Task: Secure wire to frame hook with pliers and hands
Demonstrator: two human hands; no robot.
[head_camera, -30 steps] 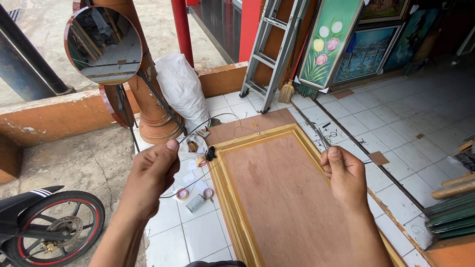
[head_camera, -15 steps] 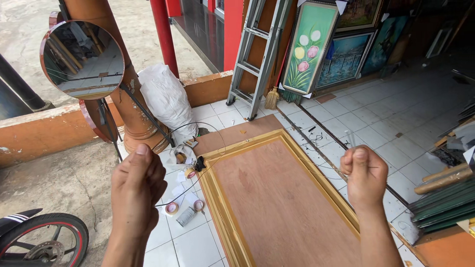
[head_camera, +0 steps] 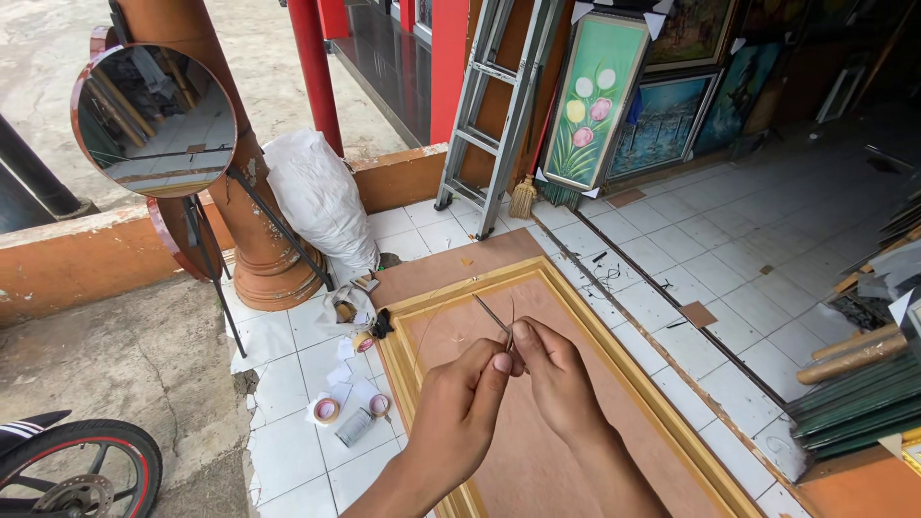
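Observation:
Both of my hands meet over a gold-edged picture frame (head_camera: pixel 401 338) that lies face down on the tiled floor, its brown backing board (head_camera: pixel 537 451) up. My left hand (head_camera: pixel 463 403) and my right hand (head_camera: pixel 556 376) pinch a thin wire (head_camera: pixel 491 314) together between their fingertips. A short stiff end of the wire sticks up and away from my fingers. A faint loop of it curves over the board to the left.
Tape rolls (head_camera: pixel 326 411) and small bits lie on the tiles left of the frame. A round mirror (head_camera: pixel 153 120) on a stand, a brown pillar (head_camera: pixel 259 259), a white sack (head_camera: pixel 321 197), a ladder (head_camera: pixel 499 105), framed paintings (head_camera: pixel 595 101) and a motorbike wheel (head_camera: pixel 77 475) surround the spot.
My hands were apart, holding the wire stretched across the frame. They have come together over the board and now pinch the wire at one spot.

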